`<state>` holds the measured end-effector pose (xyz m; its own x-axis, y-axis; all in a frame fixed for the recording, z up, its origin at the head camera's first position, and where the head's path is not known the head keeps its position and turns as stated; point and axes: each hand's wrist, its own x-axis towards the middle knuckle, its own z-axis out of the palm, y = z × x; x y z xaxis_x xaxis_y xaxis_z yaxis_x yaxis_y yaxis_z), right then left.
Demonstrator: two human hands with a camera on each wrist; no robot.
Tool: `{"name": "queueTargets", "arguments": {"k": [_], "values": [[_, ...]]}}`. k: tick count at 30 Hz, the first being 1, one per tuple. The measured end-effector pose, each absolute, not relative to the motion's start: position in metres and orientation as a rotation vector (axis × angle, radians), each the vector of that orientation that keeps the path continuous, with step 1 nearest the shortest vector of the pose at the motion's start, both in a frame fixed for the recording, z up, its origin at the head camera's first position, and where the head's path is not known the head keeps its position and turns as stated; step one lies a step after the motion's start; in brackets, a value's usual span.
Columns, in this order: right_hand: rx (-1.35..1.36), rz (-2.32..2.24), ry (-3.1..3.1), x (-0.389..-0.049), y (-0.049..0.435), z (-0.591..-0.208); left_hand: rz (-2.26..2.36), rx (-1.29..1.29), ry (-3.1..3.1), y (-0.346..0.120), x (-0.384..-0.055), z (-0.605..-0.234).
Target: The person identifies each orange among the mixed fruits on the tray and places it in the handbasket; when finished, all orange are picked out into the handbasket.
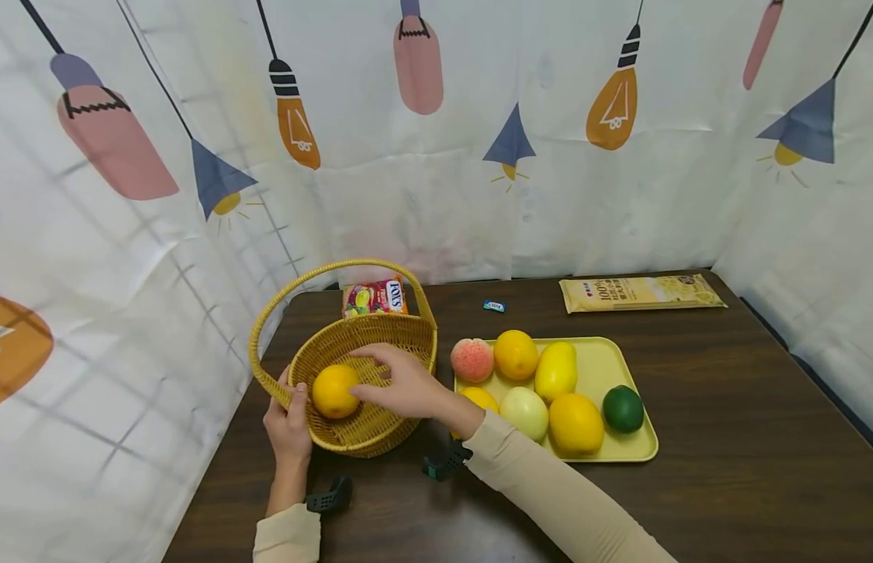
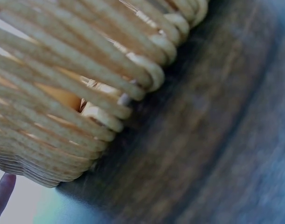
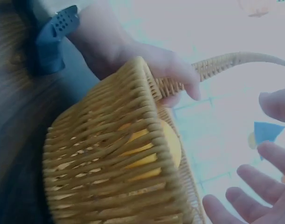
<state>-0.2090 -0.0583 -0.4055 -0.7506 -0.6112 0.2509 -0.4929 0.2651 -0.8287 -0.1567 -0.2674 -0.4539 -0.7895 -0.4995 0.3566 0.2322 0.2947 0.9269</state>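
Observation:
A woven basket (image 1: pixel 380 332) with a tall hoop handle stands on the table, and one orange (image 1: pixel 335 391) lies inside it on the left. My left hand (image 1: pixel 290 426) grips the basket's left rim at the foot of the handle, thumb on the near side. Over the basket's opening is my right hand (image 1: pixel 404 383), its fingers spread and holding nothing. In the right wrist view its fingers (image 3: pixel 259 205) are apart from the orange (image 3: pixel 172 144), which shows behind the weave. The left wrist view is filled mostly by the basket's side (image 2: pixel 77 93).
Right of the basket, a yellow tray (image 1: pixel 619 360) holds a peach (image 1: pixel 472 360), a green fruit (image 1: pixel 623 409) and several yellow and pale fruits. Behind stand a red candy bag (image 1: pixel 375 298), a small blue packet (image 1: pixel 493 306) and a long beige package (image 1: pixel 641 293).

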Motion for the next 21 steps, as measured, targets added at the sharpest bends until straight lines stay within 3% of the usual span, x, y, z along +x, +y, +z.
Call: {"name": "queueTargets", "arguments": {"k": [11, 21], "values": [[-1.076, -1.621, 2.349, -0.187, -0.001, -0.416, -1.518, 0.247, -1.978, -0.268, -0.157, -0.453], [-0.968, -1.577, 2.378, -0.194, 0.057, -0.423, -1.533, 0.230, -1.972, -0.270, -0.157, -0.456]]}}
